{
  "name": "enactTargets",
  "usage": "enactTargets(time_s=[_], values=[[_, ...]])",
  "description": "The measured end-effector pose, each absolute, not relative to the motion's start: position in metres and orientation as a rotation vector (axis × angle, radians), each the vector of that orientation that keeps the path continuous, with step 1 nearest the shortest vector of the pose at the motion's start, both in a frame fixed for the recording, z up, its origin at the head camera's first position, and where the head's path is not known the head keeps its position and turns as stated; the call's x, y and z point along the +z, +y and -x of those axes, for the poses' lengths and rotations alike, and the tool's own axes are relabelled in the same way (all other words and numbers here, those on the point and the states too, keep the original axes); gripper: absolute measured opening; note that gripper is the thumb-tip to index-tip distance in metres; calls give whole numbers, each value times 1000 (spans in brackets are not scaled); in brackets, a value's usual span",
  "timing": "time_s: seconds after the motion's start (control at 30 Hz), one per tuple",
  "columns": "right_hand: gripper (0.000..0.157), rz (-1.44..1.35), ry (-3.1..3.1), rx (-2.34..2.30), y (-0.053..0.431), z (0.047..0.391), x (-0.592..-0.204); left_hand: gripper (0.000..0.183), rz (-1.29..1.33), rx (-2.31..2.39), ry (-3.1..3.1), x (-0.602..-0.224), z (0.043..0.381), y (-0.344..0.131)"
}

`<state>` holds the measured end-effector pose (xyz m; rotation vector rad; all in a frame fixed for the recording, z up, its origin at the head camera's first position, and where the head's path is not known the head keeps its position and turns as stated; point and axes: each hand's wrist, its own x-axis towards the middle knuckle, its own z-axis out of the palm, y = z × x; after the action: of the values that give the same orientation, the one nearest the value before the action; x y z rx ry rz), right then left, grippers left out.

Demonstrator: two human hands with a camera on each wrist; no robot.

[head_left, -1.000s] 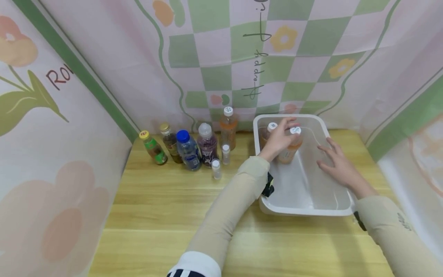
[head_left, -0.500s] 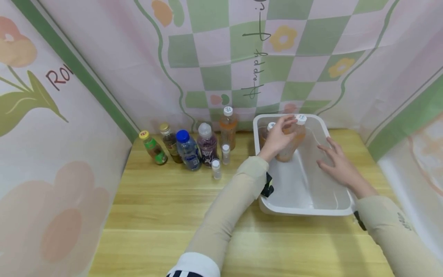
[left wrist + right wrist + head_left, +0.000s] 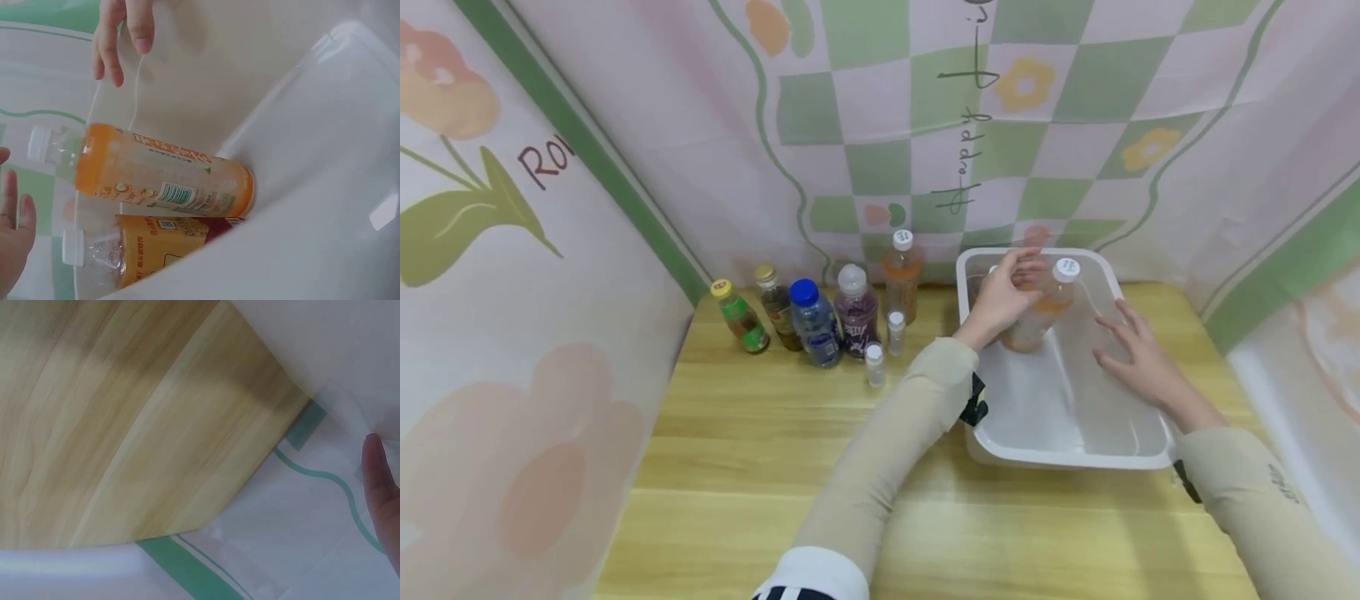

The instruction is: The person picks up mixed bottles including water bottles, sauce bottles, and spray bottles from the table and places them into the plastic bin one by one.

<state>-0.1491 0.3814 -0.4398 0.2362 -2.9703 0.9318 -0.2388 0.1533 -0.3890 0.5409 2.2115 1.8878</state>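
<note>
Inside the white plastic tub (image 3: 1075,461), an orange-labelled drink bottle (image 3: 1051,310) leans toward the tub's right side, its white cap up. Beside it, in the left wrist view, is a second bottle (image 3: 162,244) with a yellow-orange label and white cap; my left hand mostly covers it in the head view. My left hand (image 3: 1006,296) hovers by the bottle tops with fingers spread. In the left wrist view a gap shows between that hand (image 3: 14,234) and both caps. My right hand (image 3: 1142,358) is at the tub's right side, fingers spread and holding nothing.
Left of the tub on the wooden table (image 3: 760,467) stand an orange drink bottle (image 3: 901,279), a purple bottle (image 3: 857,321), a blue-capped bottle (image 3: 817,327), two sauce bottles and two small white-capped vials (image 3: 875,367). A patterned curtain (image 3: 947,167) hangs behind.
The orange-labelled bottle's cap end has swung to the right, away from my left hand, so the bottle now tilts. My right hand has hardly moved. The head view has shifted slightly.
</note>
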Motion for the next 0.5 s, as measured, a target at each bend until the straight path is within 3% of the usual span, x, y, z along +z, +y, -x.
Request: enactTargets(time_s=[0.5], values=[[57,-238,-3012,930,382,153,-438,54,-675,1846,2047,-376,235,136]])
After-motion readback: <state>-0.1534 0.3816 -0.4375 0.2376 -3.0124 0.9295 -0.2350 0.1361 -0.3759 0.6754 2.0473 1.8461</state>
